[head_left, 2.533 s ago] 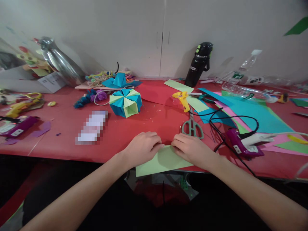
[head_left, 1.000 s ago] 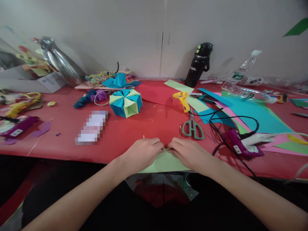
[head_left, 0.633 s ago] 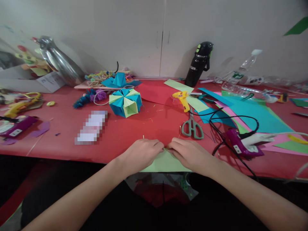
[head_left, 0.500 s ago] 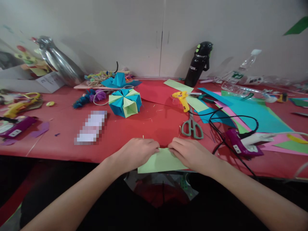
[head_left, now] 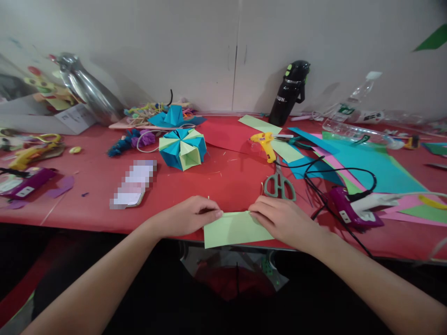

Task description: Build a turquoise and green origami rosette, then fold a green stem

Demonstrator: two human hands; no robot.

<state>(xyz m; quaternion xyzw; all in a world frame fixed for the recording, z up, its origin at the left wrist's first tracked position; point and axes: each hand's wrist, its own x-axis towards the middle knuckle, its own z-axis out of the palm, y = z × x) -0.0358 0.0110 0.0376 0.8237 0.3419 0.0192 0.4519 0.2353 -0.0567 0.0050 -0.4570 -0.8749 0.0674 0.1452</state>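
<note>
A pale green sheet of paper (head_left: 232,230) lies at the front edge of the red table, its far edge folded over in a narrow strip. My left hand (head_left: 190,215) pinches the far left part of that fold between thumb and fingers. At the far right end, my right hand (head_left: 279,221) grips the same edge with its fingers closed; some of the fingertips are hidden. Beyond my hands sits a blue and pale green folded-paper ball (head_left: 182,149). Grey-handled scissors (head_left: 279,184) lie just past my right hand.
A yellow glue gun (head_left: 264,145) with a black cord lies behind the scissors. To the left is a phone (head_left: 134,184). Purple power strips (head_left: 352,209) and coloured paper sheets (head_left: 373,165) cover the right side. A black bottle (head_left: 289,93) stands by the wall.
My left hand has shifted slightly left along the fold, its thumb now showing on the paper. More of the folded edge is visible between my hands. My right hand has barely moved.
</note>
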